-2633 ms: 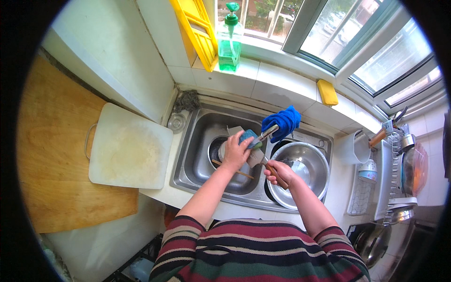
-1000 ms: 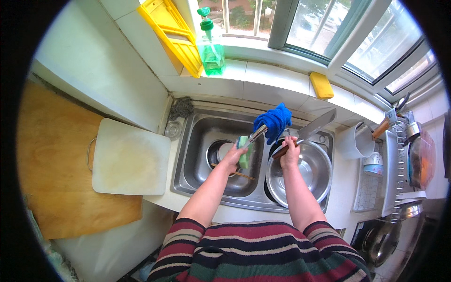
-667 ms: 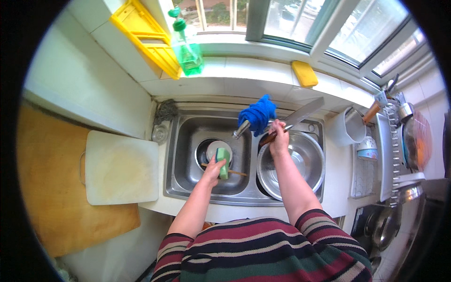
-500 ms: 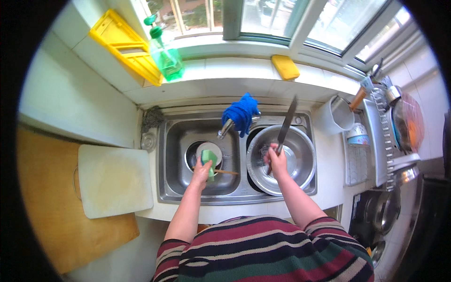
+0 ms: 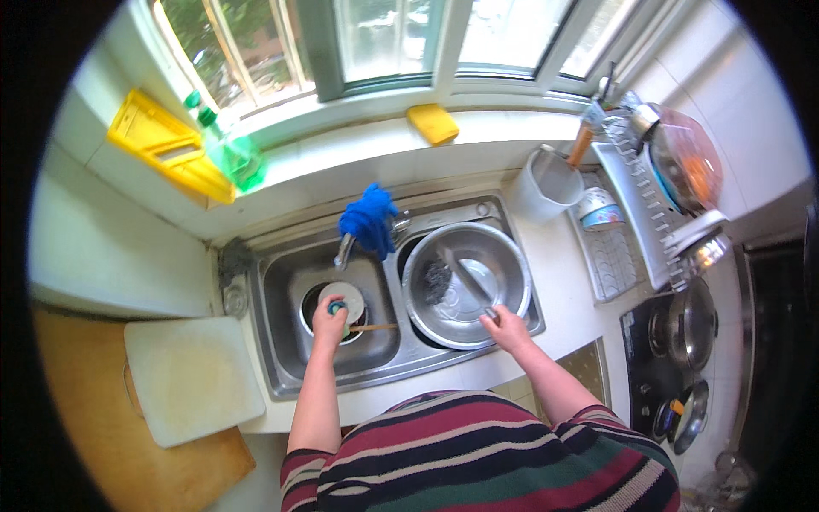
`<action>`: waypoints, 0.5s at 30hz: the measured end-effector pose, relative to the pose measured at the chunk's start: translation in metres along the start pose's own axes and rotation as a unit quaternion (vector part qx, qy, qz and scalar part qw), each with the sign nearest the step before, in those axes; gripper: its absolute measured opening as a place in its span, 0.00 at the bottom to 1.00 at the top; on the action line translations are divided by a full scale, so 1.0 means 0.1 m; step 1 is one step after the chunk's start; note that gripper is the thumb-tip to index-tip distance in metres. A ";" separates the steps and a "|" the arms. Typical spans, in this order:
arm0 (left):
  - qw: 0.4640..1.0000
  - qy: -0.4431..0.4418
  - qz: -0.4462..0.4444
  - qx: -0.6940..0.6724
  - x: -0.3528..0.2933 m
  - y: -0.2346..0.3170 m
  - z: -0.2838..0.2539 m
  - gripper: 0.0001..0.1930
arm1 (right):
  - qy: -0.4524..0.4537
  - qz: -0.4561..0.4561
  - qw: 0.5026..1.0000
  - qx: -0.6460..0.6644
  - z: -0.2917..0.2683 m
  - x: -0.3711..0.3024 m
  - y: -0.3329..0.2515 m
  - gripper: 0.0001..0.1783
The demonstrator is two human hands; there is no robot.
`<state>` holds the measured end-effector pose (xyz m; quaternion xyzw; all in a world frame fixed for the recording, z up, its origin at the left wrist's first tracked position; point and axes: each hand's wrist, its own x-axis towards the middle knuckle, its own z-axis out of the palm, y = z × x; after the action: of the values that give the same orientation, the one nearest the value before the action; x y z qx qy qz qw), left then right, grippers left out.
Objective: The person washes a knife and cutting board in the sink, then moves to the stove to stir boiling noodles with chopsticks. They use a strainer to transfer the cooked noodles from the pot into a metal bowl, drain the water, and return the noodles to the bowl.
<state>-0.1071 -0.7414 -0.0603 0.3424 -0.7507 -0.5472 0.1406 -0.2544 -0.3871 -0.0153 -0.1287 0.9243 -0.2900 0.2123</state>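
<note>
My right hand [image 5: 508,329] is closed on the handle of a kitchen knife [image 5: 469,280] at the near rim of a large steel basin [image 5: 520,256]. The blade points away from me, down into the basin beside a dark wire scrubber [image 5: 437,280]. Over the left sink bowl, my left hand [image 5: 327,322] grips a green sponge [image 5: 346,329], mostly hidden by the fingers. Below that hand a white bowl [image 5: 345,297] sits inside a darker-sided vessel. Wooden chopsticks [image 5: 375,328] stick out to the right of it.
A faucet wrapped in a blue cloth [image 5: 368,220] stands behind the sink [image 5: 277,358]. A cutting board [image 5: 196,380] lies at left. On the sill are a green spray bottle [image 5: 239,162] and a yellow sponge [image 5: 432,125]. A dish rack [image 5: 644,222] and stove [image 5: 640,341] are at right.
The knife, upright over the basin before, has been lowered with its blade into it. My right hand has moved to the near rim. The whole view has shifted and turned.
</note>
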 end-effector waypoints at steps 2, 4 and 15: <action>0.997 0.018 0.040 0.065 0.00 0.06 0.03 0.12 | -0.066 -0.002 0.995 0.072 -0.01 -0.01 -0.03 0.21; 0.991 0.044 0.039 0.120 -0.03 0.21 0.06 0.11 | -0.041 -0.087 0.989 0.114 0.00 -0.05 -0.04 0.22; 0.993 0.057 -0.020 0.100 -0.01 0.25 0.11 0.21 | 0.250 -0.092 0.927 -0.265 -2.04 0.34 -0.33 0.15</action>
<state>-0.1219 -0.7287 -0.0407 0.4007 -0.7851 -0.4519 0.1372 -0.3756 -0.3275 0.1442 -0.1881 0.9747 -0.0753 -0.0947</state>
